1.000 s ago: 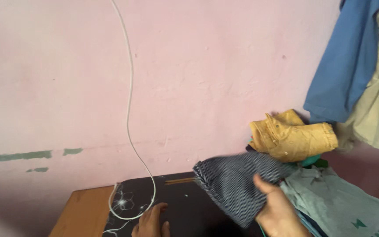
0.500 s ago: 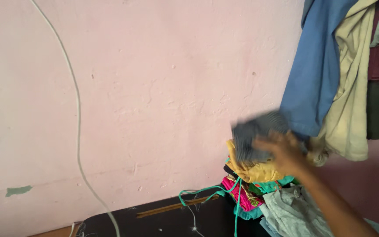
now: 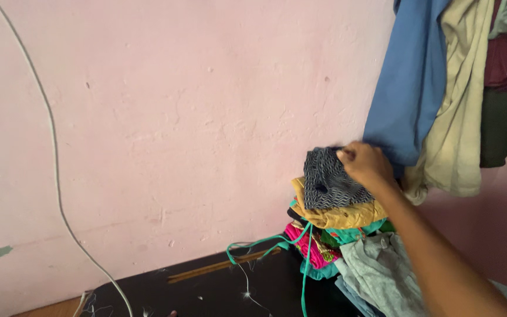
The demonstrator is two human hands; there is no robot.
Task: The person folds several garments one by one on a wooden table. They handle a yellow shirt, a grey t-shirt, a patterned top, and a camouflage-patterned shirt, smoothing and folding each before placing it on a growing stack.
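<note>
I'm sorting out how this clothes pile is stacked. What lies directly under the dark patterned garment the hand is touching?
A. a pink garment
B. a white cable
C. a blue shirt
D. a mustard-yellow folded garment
D: the right hand rests on the dark patterned garment, which sits directly on the mustard-yellow folded garment atop the pile.

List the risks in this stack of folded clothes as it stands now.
1. The right hand sets a dark patterned folded garment on top of a tall pile of folded clothes by the pink wall; the uneven pile could lean and topple.
2. A teal drawstring dangles loose from the pile and might snag and drag items off.
3. The hanging blue cloth is close to the hand and could get tugged.
</note>
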